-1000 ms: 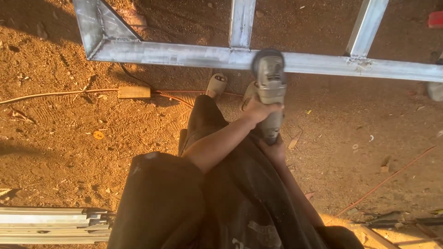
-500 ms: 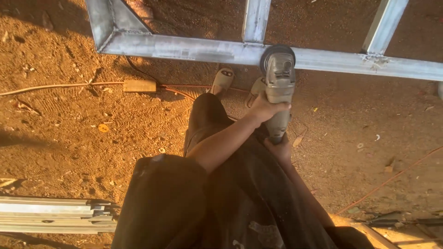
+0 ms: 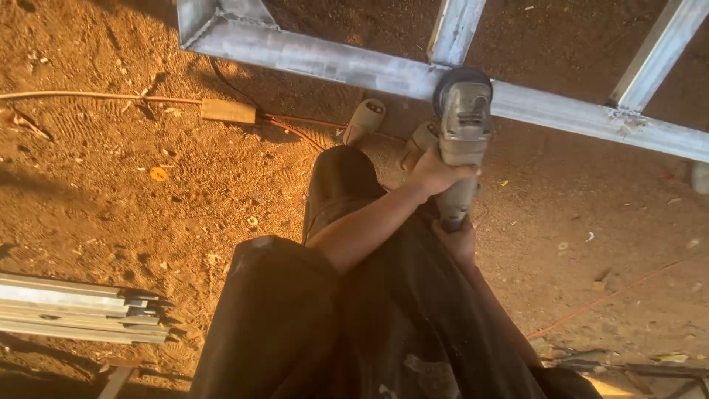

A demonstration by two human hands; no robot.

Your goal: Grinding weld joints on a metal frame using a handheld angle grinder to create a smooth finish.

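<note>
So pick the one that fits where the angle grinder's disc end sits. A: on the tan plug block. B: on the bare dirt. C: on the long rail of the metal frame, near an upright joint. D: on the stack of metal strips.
C: the angle grinder, gripped by the left hand and right hand, meets the metal frame rail.

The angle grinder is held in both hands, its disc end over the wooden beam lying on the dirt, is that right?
Not quite: the beam is a grey metal frame, not wood. The head view shows the angle grinder gripped by the left hand and right hand, disc end at that frame on the dirt.
</note>
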